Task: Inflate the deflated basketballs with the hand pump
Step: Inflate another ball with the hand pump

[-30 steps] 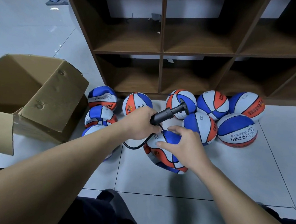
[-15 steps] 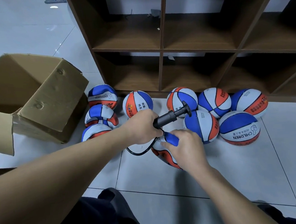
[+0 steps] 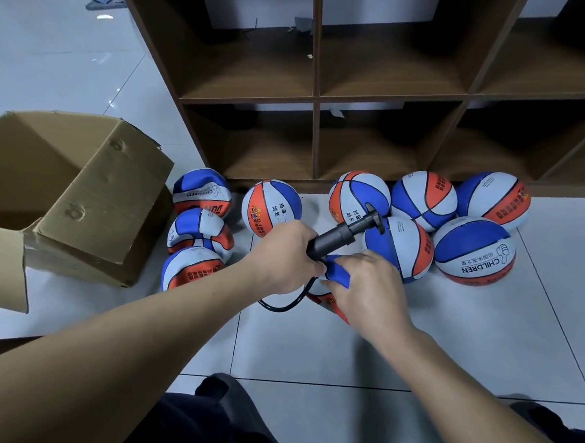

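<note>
My left hand (image 3: 284,256) grips the lower end of a black hand pump (image 3: 345,231), whose T-handle points up and right. A thin black hose (image 3: 282,305) loops from under that hand toward a folded, deflated basketball (image 3: 337,275). My right hand (image 3: 367,285) grips this ball, covering most of it; only a blue fold and an orange edge show. Where the hose meets the ball is hidden. Three flattened balls (image 3: 199,227) lie stacked by the box at left. Several round balls (image 3: 474,249) sit in front of the shelf.
An open cardboard box (image 3: 88,213) stands on the tiled floor at left. A brown wooden shelf unit (image 3: 318,100) with open compartments rises just behind the balls. My dark trouser legs (image 3: 208,428) fill the bottom edge.
My right hand has folded the flat ball up and drawn it under the pump, so less of the ball shows. The left hand and pump lifted slightly.
</note>
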